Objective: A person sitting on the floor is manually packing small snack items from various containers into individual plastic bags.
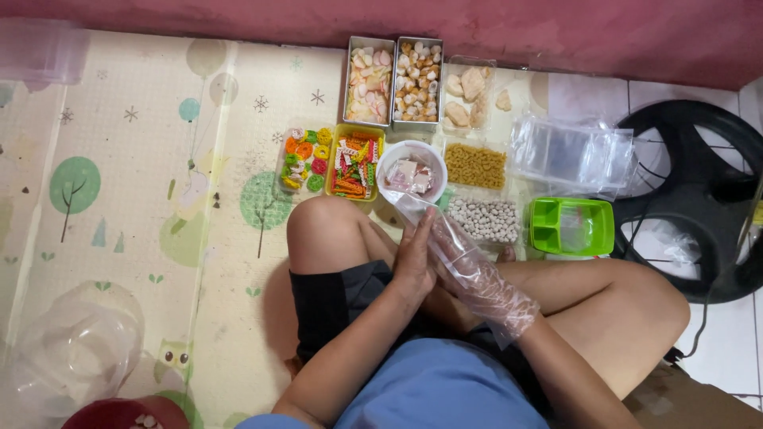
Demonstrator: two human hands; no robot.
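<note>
The left hand [415, 258] has its fingers curled in a pinching grip on a thin clear plastic bag [413, 208], at the edge that lies against the other hand. The right hand [477, 278] wears a loose clear plastic glove [497, 298] (crinkled, reaching past the wrist) and lies flat, fingers straight and together, pressed against the left palm; whether it grips the bag itself I cannot tell. The bag runs up from the two hands toward a white bowl [411, 168] that holds pale wrapped pieces. Both hands sit above the person's bare knees, over the floor mat [143, 159], which is cream with printed trees.

Around the bowl lie snack containers: a yellow tray [355, 164] of orange and mixed sticks just to its left, a clear tray of coloured rings [303, 159] beyond that, two metal tins [393, 79] of pale crackers above, and clear boxes of golden bits [475, 165] and round pale balls [485, 219] to its right. A green divided tray [571, 226] stands further right, beside a stack of clear plastic boxes [568, 155].
</note>
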